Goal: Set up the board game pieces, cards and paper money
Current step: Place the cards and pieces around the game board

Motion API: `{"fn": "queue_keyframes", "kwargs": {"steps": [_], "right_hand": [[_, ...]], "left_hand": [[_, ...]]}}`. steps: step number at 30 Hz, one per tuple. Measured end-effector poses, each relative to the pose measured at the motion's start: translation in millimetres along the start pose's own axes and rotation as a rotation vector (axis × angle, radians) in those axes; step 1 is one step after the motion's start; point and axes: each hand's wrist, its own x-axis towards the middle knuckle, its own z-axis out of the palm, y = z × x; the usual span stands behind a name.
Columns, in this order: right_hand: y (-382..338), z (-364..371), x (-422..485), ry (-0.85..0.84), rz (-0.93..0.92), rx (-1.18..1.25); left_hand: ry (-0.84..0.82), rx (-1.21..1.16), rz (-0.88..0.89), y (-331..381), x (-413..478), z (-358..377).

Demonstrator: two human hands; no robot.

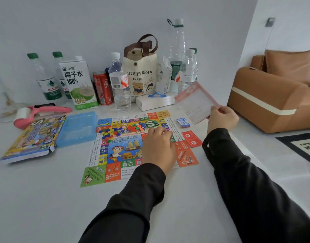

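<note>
Thin pink-edged paper sheet [196, 100] pinched in right hand [222, 118]; left hand [157, 146] on flat printed square board [115, 148], grip unclear.

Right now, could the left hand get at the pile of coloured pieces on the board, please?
Probably yes. The left hand lies on the game board, and the pile of coloured pieces sits to its left, with nothing standing between them. The right hand holds a pink sheet, well clear.

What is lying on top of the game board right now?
A heap of small coloured pieces lies on the board; the left hand covers its right part, hiding whatever is beneath.
</note>
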Motion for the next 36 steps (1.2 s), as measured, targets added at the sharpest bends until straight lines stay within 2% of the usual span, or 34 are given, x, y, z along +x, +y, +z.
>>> {"fn": "queue_keyframes", "kwargs": {"steps": [4, 7, 10, 12, 16, 19, 21, 23, 25, 28, 30, 36], "right_hand": [[-7, 8, -32, -0.179, 0.184, 0.099], [-9, 11, -59, -0.31, 0.251, 0.114], [-13, 14, -88, -0.432, 0.233, 0.077], [-20, 15, -105, -0.49, 0.158, 0.067], [-22, 12, -132, -0.556, -0.218, -0.093], [-8, 6, -151, -0.57, -0.75, -0.243], [0, 5, -156, -0.577, -1.075, -0.289], [3, 4, -156, -0.592, -1.265, -0.303], [3, 4, -158, -0.596, -1.345, -0.307], [3, 2, -162, -0.616, -1.353, -0.331], [2, 1, -162, -0.649, -1.278, -0.345], [-8, 0, -168, -0.796, -0.693, -0.24]], "left_hand": [[0.104, -0.257, -0.138, -8, -2, -14], [0.157, -0.459, -0.277, -19, -5, -26], [0.17, -0.569, -0.361, -35, -11, -33], [0.147, -0.712, -0.433, -44, -14, -36], [0.086, -1.074, -0.553, -58, -17, -53], [0.02, -1.37, -0.585, -67, -22, -66], [-0.006, -1.477, -0.595, -73, -25, -72], [0.024, -1.525, -0.614, -80, -29, -76], [0.058, -1.521, -0.63, -87, -32, -79], [0.053, -1.453, -0.641, -95, -36, -81], [0.03, -1.443, -0.643, -97, -36, -82], [-0.045, -1.462, -0.55, -96, -38, -82]]}}
